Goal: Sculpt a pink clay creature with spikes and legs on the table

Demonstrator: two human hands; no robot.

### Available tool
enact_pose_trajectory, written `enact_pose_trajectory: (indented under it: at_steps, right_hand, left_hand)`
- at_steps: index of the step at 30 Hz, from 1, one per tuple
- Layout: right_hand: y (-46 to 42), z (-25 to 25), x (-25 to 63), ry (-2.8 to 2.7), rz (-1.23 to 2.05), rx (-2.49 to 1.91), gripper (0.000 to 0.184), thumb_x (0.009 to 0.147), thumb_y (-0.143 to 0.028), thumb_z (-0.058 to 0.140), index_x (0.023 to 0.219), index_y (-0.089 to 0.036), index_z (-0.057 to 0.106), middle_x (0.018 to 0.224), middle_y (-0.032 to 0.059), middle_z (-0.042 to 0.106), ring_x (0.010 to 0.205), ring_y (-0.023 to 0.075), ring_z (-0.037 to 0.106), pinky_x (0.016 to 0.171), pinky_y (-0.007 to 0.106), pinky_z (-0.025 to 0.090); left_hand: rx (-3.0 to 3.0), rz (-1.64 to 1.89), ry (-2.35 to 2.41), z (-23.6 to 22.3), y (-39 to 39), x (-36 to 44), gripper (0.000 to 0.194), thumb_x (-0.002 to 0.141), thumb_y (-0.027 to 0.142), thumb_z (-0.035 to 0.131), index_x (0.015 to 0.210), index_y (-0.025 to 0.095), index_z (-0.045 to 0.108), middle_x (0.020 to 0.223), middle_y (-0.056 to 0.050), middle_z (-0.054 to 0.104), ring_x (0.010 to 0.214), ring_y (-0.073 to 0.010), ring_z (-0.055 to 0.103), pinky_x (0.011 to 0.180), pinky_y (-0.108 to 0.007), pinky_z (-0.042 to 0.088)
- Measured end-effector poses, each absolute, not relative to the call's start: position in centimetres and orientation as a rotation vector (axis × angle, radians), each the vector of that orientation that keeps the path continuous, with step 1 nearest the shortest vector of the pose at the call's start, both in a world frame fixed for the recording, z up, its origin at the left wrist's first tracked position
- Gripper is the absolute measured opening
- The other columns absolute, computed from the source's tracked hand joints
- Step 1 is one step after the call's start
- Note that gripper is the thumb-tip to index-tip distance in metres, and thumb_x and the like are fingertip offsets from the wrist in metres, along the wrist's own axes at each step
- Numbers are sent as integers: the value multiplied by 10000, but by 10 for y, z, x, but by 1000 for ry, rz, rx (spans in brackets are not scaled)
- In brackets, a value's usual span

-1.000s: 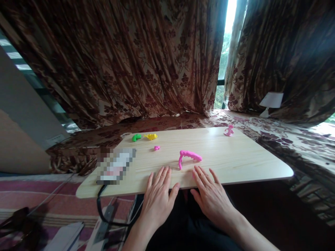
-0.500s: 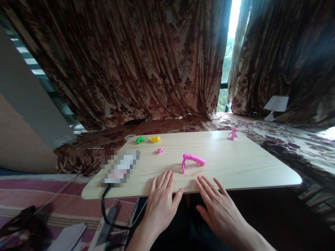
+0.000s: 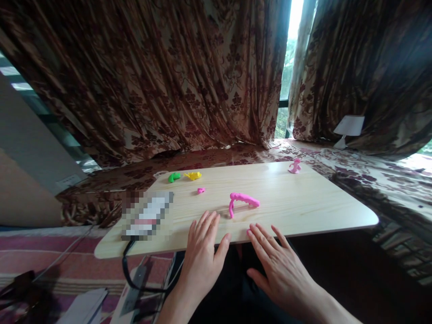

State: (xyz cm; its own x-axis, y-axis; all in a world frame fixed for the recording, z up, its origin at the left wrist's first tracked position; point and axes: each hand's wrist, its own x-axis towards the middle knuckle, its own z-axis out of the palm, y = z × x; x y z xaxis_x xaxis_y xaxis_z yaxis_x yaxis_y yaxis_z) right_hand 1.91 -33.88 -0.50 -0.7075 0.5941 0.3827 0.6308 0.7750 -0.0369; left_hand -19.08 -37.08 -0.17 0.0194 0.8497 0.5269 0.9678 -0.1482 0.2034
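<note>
My left hand [image 3: 204, 252] lies palm down at the near edge of the light wooden table [image 3: 303, 198], fingers stretched and thumb out. My right hand [image 3: 273, 256] rests likewise further right, with a small pink piece [image 3: 249, 232] peeking out at its fingertips, mostly hidden. Just beyond both hands is a bright pink bent plastic piece [image 3: 245, 199], a knobbly bar with a thin leg. A little pink piece [image 3: 201, 191] sits further left. Behind it are a yellow plastic piece [image 3: 193, 176] and a green curved one [image 3: 174, 177]. A paler pink figure-like piece [image 3: 295, 166] stands at the far right.
A blurred-out flat device [image 3: 148, 216] with a black cable [image 3: 126, 270] occupies the table's left end. Patterned curtains [image 3: 202, 90] hang behind a cloth-covered ledge, where a white lamp [image 3: 349, 127] stands. A power strip [image 3: 130, 288] lies below the left edge.
The camera has turned slightly, so the scene sits a little further left and higher. A bit of pink now shows at my right fingertips. Both hands stay flat.
</note>
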Motion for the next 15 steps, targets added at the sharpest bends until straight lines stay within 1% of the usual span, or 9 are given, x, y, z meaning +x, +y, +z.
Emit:
enact_pose_trajectory:
  at_steps: [4, 6, 9, 11, 15]
  right_hand:
    - [-325, -2, 10, -2535, -110, -1021, 610, 898, -428, 434, 1401, -96, 337, 1434, 161, 367, 1348, 272, 278, 1104, 509, 195]
    - [-323, -2, 10, -2534, -119, -1009, 603, 892, -405, 452, 1400, -99, 339, 1437, 157, 363, 1347, 276, 280, 1103, 509, 201]
    - [-332, -4, 18, -2588, -150, -900, 600, 900, -345, 445, 1434, -140, 264, 1476, 108, 296, 1367, 247, 233, 1116, 484, 184]
    - [-337, -4, 22, -2615, -148, -863, 600, 908, -339, 432, 1445, -162, 233, 1484, 86, 282, 1371, 230, 224, 1123, 473, 171]
    - [-326, -1, 15, -2582, -112, -943, 606, 897, -396, 444, 1418, -122, 303, 1448, 122, 356, 1350, 259, 275, 1112, 494, 185]
  left_hand:
    - [-2111, -827, -1873, 6, -377, -188, 470, 898, 364, 425, 1336, 199, 388, 1398, -69, 446, 1349, -233, 296, 1119, -473, 220]
    - [-2101, -793, -1886, 8, -381, -193, 475, 894, 375, 434, 1335, 205, 389, 1388, -66, 456, 1340, -236, 310, 1112, -473, 238]
    - [-2053, -782, -1917, 11, -383, -200, 476, 891, 386, 435, 1328, 201, 399, 1374, -75, 469, 1330, -240, 327, 1104, -469, 257]
    - [-2050, -795, -1927, 12, -382, -198, 472, 897, 384, 424, 1326, 189, 399, 1373, -78, 468, 1335, -234, 315, 1111, -462, 245]
    - [-2109, -814, -1900, 10, -382, -189, 474, 903, 375, 419, 1339, 194, 374, 1390, -61, 449, 1349, -217, 286, 1128, -453, 217]
